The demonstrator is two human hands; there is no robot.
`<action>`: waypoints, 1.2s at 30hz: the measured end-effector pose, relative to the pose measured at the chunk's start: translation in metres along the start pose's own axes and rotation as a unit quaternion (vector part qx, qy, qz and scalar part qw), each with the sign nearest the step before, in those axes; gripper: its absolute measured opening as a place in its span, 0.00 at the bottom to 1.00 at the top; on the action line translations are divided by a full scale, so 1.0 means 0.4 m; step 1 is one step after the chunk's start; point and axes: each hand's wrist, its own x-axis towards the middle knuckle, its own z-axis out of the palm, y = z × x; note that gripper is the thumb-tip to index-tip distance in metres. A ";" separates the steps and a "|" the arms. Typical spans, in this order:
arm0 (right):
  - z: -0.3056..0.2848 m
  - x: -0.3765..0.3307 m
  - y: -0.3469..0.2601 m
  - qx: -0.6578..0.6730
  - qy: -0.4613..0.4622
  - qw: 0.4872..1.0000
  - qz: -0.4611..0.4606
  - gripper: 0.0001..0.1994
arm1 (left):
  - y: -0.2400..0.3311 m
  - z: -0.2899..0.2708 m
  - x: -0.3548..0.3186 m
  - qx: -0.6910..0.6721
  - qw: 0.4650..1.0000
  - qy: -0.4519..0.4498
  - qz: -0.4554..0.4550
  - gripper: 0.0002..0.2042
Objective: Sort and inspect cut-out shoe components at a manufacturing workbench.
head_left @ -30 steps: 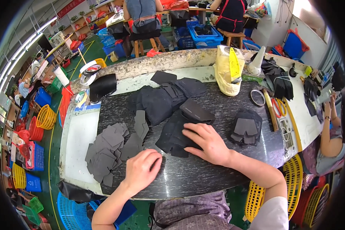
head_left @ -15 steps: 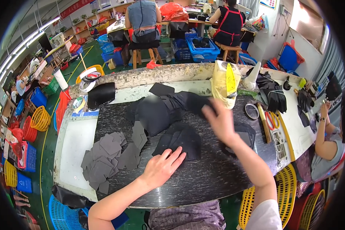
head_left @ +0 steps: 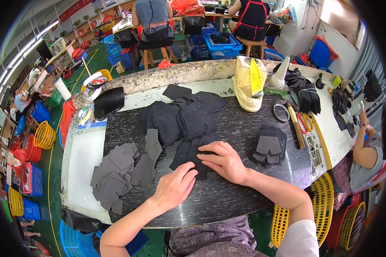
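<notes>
Near the front middle of the dark tabletop lies a small layered stack of black fabric pieces (head_left: 181, 153). My left hand (head_left: 174, 187) is at its near edge, fingers bent and closed on the edge of a piece. My right hand (head_left: 225, 162) lies over the stack's right side, fingers stretched and a little apart; it covers part of the pieces. Just beyond is a bigger heap of black pieces (head_left: 167, 122). Grey angular pieces (head_left: 113, 173) form a loose spread pile to the left. On the right sits a neat black stack topped by grey pieces (head_left: 268, 146).
A tape ring (head_left: 281, 112), a wooden-handled tool (head_left: 297, 126) and scissors (head_left: 306, 123) lie along the right side. At the back stand a yellowish-white container (head_left: 248, 88) and a white cone (head_left: 280, 75). A raised worn rim (head_left: 167, 73) bounds the far edge. Other people sit nearby.
My right hand has come back from the far heap to the near stack. My left hand has drawn slightly nearer, its fingers now bent. The grey-topped stack is uncovered; the view has shifted slightly.
</notes>
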 end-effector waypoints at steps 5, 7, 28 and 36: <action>-0.106 0.038 -0.050 0.223 0.242 0.906 0.266 0.07 | 0.027 -0.019 0.017 0.034 0.996 -0.076 -0.038 0.19; -0.196 0.029 -0.113 0.025 0.293 0.951 0.095 0.07 | -0.001 -0.047 -0.007 -0.047 0.993 -0.058 -0.092 0.19; -0.075 -0.055 -0.203 0.106 0.078 0.989 0.070 0.15 | 0.132 -0.053 -0.019 -0.720 0.603 -0.060 -0.338 0.23; -0.048 -0.193 -0.277 -0.003 0.042 0.965 -0.260 0.16 | 0.153 -0.060 -0.037 -0.639 0.686 0.036 -0.347 0.19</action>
